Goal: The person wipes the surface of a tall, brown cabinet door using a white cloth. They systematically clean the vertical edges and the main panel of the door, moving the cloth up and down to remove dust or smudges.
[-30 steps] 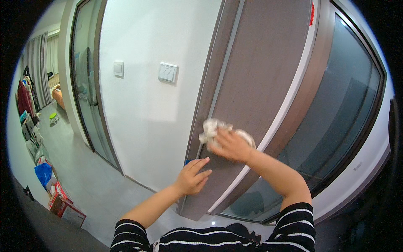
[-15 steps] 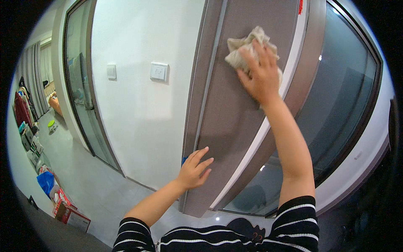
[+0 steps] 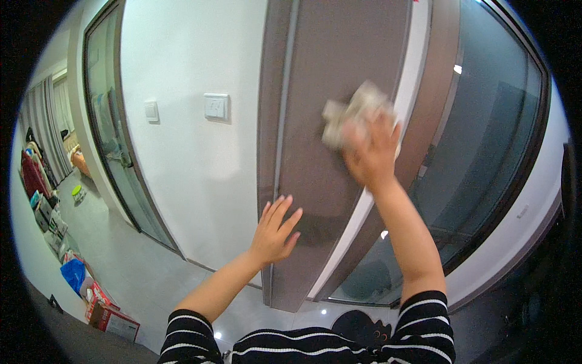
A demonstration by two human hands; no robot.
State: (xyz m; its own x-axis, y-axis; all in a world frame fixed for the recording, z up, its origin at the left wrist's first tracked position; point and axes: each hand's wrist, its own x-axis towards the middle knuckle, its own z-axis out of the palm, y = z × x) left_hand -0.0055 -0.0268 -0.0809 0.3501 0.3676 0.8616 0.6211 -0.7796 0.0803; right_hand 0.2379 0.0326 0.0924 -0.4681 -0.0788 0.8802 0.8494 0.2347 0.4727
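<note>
— Why is the right hand [image 3: 371, 151] over the pale cloth [image 3: 359, 109]?
— Seemingly to press it against the brown panel [image 3: 318, 67]; blur hides any grip.
— And the left hand [image 3: 273, 236]?
— Empty, fingers apart, perhaps for balance.

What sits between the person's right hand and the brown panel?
A pale cloth, blurred, lies between the right hand and the brown panel; the head view shows it.
</note>
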